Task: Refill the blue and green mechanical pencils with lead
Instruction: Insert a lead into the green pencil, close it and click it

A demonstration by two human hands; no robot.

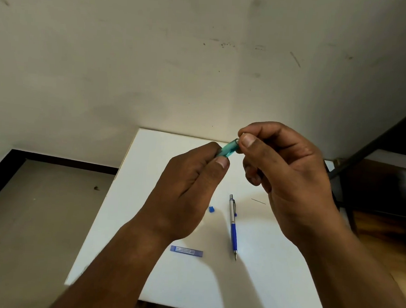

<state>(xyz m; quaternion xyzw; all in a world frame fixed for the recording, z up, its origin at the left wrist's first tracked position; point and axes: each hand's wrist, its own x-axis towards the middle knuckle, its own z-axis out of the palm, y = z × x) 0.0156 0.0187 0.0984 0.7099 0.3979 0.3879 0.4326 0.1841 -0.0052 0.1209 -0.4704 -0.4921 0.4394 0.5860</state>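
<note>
Two hands, one pencil in work, raised above the white table (148, 164).

1. Green pencil (227, 151): translucent barrel, held in the air over the table's far half. The exposed upper end points toward 2 o'clock and the rest is hidden in the fist.
2. Left hand (190, 177): fingers and thumb wrap firmly round the barrel.
3. Right hand (289, 174): thumb and forefinger pinch together at the barrel's upper end. Whether they hold a lead, a cap or only the rim cannot be told.
4. Blue pencil (233, 225): flat at the table's centre, tip toward 6 o'clock.
5. Small blue cap (212, 209): at 9 o'clock of the blue pencil's clip.
6. Loose lead (258, 201): at 2 o'clock of that clip, apart from it.
7. Lead case (186, 250): at 9 o'clock of the blue pencil's tip.

Handling note, judged: the step appears to be work at the green barrel's mouth. Keep the barrel steady and tilted mouth-up. Feed any lead straight along the axis with light pressure, as it is likely to snap if bent.
</note>
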